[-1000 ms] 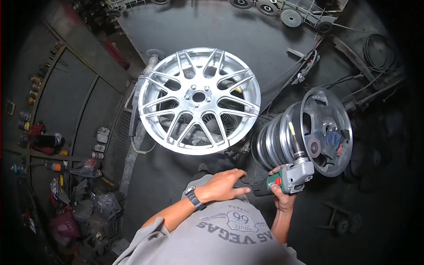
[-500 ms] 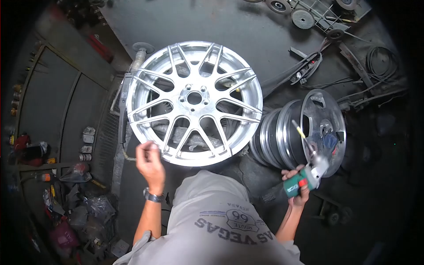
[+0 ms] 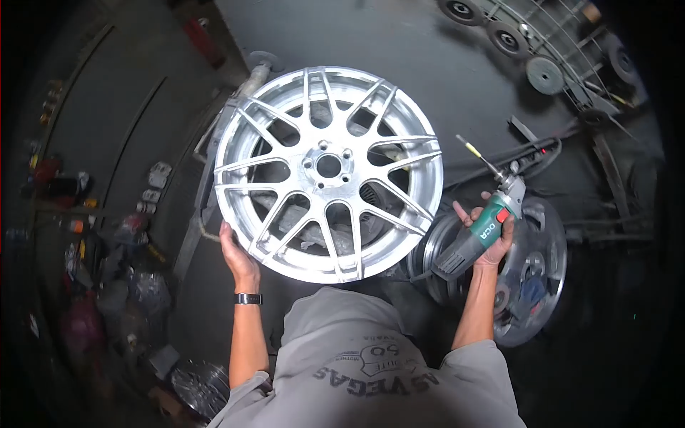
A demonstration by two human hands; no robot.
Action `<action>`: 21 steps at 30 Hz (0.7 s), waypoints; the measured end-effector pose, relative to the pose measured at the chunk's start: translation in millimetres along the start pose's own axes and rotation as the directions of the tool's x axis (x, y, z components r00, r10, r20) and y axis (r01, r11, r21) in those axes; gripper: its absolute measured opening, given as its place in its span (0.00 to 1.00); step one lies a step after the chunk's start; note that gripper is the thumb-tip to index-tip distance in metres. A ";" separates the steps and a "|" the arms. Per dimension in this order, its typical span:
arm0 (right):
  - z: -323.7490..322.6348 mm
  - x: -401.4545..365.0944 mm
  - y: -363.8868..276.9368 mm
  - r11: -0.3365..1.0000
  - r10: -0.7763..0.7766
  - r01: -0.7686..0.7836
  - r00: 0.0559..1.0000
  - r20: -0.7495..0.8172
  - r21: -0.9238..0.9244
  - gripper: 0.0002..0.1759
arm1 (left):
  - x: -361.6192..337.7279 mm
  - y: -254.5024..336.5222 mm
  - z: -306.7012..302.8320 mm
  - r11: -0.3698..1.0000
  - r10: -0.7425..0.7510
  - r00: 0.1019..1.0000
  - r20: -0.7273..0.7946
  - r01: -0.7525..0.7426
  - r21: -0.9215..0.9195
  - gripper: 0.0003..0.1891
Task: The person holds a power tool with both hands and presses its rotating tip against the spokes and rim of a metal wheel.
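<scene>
A polished multi-spoke alloy wheel [image 3: 328, 171] lies face up in the middle of the view, on a stand that is mostly hidden beneath it. The left hand [image 3: 237, 258] grips its lower-left rim, fingers curled on the edge. The right hand [image 3: 489, 232] is off to the right, well apart from the wheel, closed around a green die grinder [image 3: 479, 235] — its thin shaft points up and to the left. Behind that hand a second, bare steel rim [image 3: 531, 271] rests on the dark floor [image 3: 399, 43].
</scene>
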State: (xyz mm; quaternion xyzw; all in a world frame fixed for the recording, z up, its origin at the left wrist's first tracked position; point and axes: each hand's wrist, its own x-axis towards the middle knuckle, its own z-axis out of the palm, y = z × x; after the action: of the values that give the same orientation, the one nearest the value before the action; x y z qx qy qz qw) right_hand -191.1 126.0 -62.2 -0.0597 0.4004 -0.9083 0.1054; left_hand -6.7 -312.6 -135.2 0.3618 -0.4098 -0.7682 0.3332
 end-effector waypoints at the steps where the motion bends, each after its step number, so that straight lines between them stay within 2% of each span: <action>1: -0.5 6.5 0.1 1.000 -0.005 0.005 1.000 0.009 0.001 0.43 | -6.4 1.5 4.7 1.000 -0.012 1.000 0.003 0.012 -0.025 0.30; 2: -0.8 8.7 1.3 1.000 -0.003 0.003 1.000 0.015 -0.001 0.43 | -13.1 1.5 5.7 0.996 0.062 0.998 -0.032 -0.059 0.071 0.31; 5: -2.9 1.6 -1.9 0.999 0.052 -0.052 0.994 0.096 -0.007 0.44 | -54.0 18.7 22.5 0.921 0.153 0.969 -0.192 -0.070 0.384 0.32; 6: -0.9 -2.4 -5.3 0.996 0.080 -0.075 0.991 0.106 -0.045 0.45 | -64.8 21.1 23.8 0.900 0.208 0.957 -0.201 -0.107 0.423 0.29; 8: -0.8 -16.2 -6.2 0.989 0.131 -0.124 0.988 0.085 -0.085 0.45 | -83.3 18.5 14.4 0.740 0.423 0.895 -0.141 -0.252 0.624 0.21; 9: 0.1 -24.2 -7.1 0.982 0.147 -0.137 0.987 0.067 -0.129 0.45 | -95.3 22.0 17.1 0.737 0.421 0.894 -0.152 -0.239 0.632 0.21; 11: 6.9 -40.8 -9.3 0.972 0.196 -0.187 0.980 0.045 -0.143 0.46 | -123.5 37.3 36.5 0.630 0.543 0.837 -0.073 -0.348 0.694 0.13; 12: 10.8 -49.2 -11.4 0.962 0.230 -0.225 0.973 0.018 -0.155 0.47 | -136.4 41.4 44.1 0.628 0.542 0.837 -0.077 -0.342 0.699 0.13; 14: 19.4 -67.8 -14.1 0.957 0.266 -0.265 0.964 -0.010 -0.115 0.49 | -156.8 44.9 54.2 0.780 0.308 0.948 0.085 -0.303 0.548 0.11; 15: 25.3 -78.4 -16.8 0.945 0.278 -0.277 0.960 -0.021 -0.174 0.50 | -163.3 42.5 56.5 0.770 0.152 0.954 0.257 -0.277 0.574 0.11; 16: 32.7 -88.1 -18.2 0.929 0.286 -0.286 0.958 -0.034 -0.233 0.51 | -167.2 41.9 63.4 0.756 -0.016 0.910 0.415 -0.260 0.600 0.12; 17: 42.5 -99.0 -17.4 0.923 0.267 -0.277 0.961 -0.074 -0.267 0.52 | -168.4 42.7 73.7 0.784 -0.235 0.789 0.567 -0.191 0.591 0.14; 18: 47.0 -112.1 -18.5 0.924 0.253 -0.268 0.963 -0.088 -0.273 0.52 | -170.6 44.4 87.6 0.794 -0.427 0.592 0.684 -0.117 0.596 0.16; 20: 58.0 -138.0 -18.9 0.803 0.208 -0.234 0.972 -0.109 -0.548 0.52 | -180.1 18.7 91.7 0.791 -0.536 0.274 0.799 -0.167 0.588 0.27; 21: 76.6 -148.7 -15.4 0.816 0.163 -0.236 0.970 -0.181 -0.529 0.46 | -184.3 12.5 95.6 0.796 -0.535 0.249 0.807 -0.171 0.580 0.27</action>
State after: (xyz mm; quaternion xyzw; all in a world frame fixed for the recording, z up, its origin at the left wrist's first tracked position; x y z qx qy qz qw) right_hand -34.2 117.0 -2.8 0.0132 0.6525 -0.7421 0.1528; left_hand 11.9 -132.0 -33.8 -0.0468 -0.6815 -0.7015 -0.2032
